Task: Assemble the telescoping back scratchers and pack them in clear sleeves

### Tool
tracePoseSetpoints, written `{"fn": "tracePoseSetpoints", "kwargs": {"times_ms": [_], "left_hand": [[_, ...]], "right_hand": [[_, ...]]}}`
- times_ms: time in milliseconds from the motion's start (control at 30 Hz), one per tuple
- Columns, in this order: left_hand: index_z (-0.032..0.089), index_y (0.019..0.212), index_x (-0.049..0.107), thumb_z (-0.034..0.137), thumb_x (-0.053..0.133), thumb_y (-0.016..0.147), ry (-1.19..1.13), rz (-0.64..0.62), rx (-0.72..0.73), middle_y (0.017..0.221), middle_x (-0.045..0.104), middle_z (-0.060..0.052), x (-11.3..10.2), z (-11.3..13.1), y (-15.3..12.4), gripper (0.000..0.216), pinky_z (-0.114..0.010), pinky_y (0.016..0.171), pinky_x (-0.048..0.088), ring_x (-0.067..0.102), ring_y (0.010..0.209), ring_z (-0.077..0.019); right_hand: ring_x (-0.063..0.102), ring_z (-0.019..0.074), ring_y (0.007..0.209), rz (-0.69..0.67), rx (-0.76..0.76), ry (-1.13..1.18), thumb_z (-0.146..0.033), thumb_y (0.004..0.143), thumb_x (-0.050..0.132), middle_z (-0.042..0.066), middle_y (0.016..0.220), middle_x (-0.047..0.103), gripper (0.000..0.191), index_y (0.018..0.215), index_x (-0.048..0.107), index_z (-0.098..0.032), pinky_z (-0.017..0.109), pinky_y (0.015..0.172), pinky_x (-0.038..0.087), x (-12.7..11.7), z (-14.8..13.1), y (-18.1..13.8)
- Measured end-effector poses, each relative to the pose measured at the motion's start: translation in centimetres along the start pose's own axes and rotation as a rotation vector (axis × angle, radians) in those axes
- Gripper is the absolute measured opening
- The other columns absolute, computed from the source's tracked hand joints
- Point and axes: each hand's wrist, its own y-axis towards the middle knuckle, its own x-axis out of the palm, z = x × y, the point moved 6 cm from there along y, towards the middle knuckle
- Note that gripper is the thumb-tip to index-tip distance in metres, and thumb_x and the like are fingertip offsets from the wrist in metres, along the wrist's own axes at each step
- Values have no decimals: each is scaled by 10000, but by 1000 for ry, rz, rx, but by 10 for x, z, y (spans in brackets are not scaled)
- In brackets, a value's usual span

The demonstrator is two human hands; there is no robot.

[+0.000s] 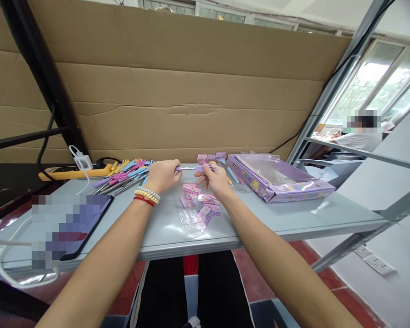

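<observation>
A thin purple back scratcher (188, 168) with a shiny metal rod spans my two hands above the table. My left hand (164, 175) is closed around its left end. The fingers of my right hand (212, 178) pinch its purple right end. Below them lie several small pink-purple printed cards (208, 199) and a crumpled clear plastic bag (190, 219). Beyond my left wrist is a pile of similar back scratchers (125, 176), with metal rods and pink, blue, yellow and purple parts. A few more coloured sticks (233, 175) lie behind my right hand.
An open purple box (269, 193) with clear film inside stands on the right of the grey table (276, 223). At left are a tablet or phone (89, 223), a white cable (2, 269) and a yellow tool (78, 172). Cardboard (191, 91) walls the back; metal posts flank it.
</observation>
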Motion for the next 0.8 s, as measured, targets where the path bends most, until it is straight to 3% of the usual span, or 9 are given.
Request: {"fn": "tracePoseSetpoints", "kwargs": {"times_ms": [167, 300, 400, 500, 600, 700, 800], "left_hand": [[257, 1008, 688, 341, 476, 895, -160, 25, 200, 995, 730, -52, 6, 10, 1, 255, -350, 829, 355, 639, 938, -213], [243, 962, 682, 272, 415, 906, -108, 93, 69, 963, 719, -70, 4, -12, 3, 274, -383, 870, 312, 603, 944, -223], [244, 934, 673, 238, 424, 873, -75, 202, -120, 1008, 704, -72, -5, -52, -1, 257, -408, 899, 279, 560, 1005, -245], [237, 945, 671, 237, 416, 860, -95, 266, -246, 1069, 692, -73, -12, -90, -7, 269, -428, 913, 267, 536, 1039, -258], [233, 946, 676, 235, 418, 847, -115, 305, -319, 1074, 690, -80, -16, -112, -13, 276, -453, 925, 263, 526, 1054, -276], [230, 949, 684, 256, 421, 847, -139, 306, -299, 1058, 689, -91, -16, -113, -12, 283, -468, 942, 270, 520, 1066, -289], [220, 927, 689, 280, 442, 837, -166, 317, -263, 1031, 694, -91, -17, -108, -9, 269, -459, 962, 294, 534, 1064, -282]], "right_hand": [[600, 136, 406, 181, 32, 93, -439, 672, 736, -6, 573, 659, 329, 727, 525, -192, 189, 278, 342, -24, 8, 6], [567, 110, 372, 362, 0, 99, -328, 750, 681, -20, 545, 639, 220, 708, 522, -182, 181, 274, 357, -45, 0, 11], [498, 78, 318, 598, -76, 57, -253, 819, 608, -48, 470, 576, 194, 671, 509, -175, 165, 277, 340, -92, -27, 16], [459, 70, 306, 820, -187, 8, -207, 884, 509, -53, 440, 528, 219, 667, 499, -179, 162, 280, 303, -161, -69, 15], [396, 58, 292, 1049, -227, -3, -134, 898, 449, -53, 429, 479, 265, 641, 471, -195, 168, 286, 255, -227, -104, 0], [356, 51, 286, 1065, -226, -13, -115, 896, 446, -58, 425, 440, 288, 623, 461, -206, 169, 283, 228, -263, -122, -15], [404, 62, 295, 1006, -222, -5, -114, 900, 435, -64, 444, 436, 270, 649, 470, -208, 164, 282, 272, -274, -121, -28]]}}
